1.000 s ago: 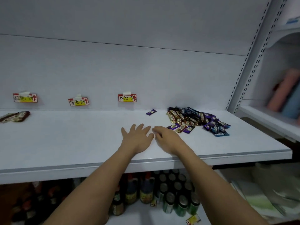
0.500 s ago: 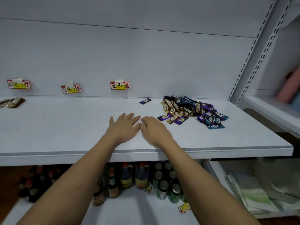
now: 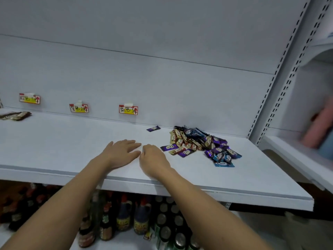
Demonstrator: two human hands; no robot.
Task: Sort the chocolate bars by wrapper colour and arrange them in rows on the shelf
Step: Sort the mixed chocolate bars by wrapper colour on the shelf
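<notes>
A heap of chocolate bars (image 3: 201, 143) in purple, gold, dark blue and light blue wrappers lies on the right part of the white shelf (image 3: 54, 152). One purple bar (image 3: 153, 128) lies alone near the back wall. A few brown bars (image 3: 16, 116) sit at the far left. My left hand (image 3: 121, 152) rests flat on the shelf, fingers straight. My right hand (image 3: 153, 160) rests beside it, fingers bent down onto the shelf and holding nothing, left of the heap.
Three colour labels (image 3: 128, 109) (image 3: 79, 108) (image 3: 29, 98) are stuck to the back wall. Bottles (image 3: 124, 217) and cans (image 3: 165, 231) stand on the lower shelf. A neighbouring shelf unit (image 3: 297, 156) with blurred pink and blue items is at the right.
The camera view has shifted and tilted. Both hands stay side by side on the shelf, and the bars have not moved.
</notes>
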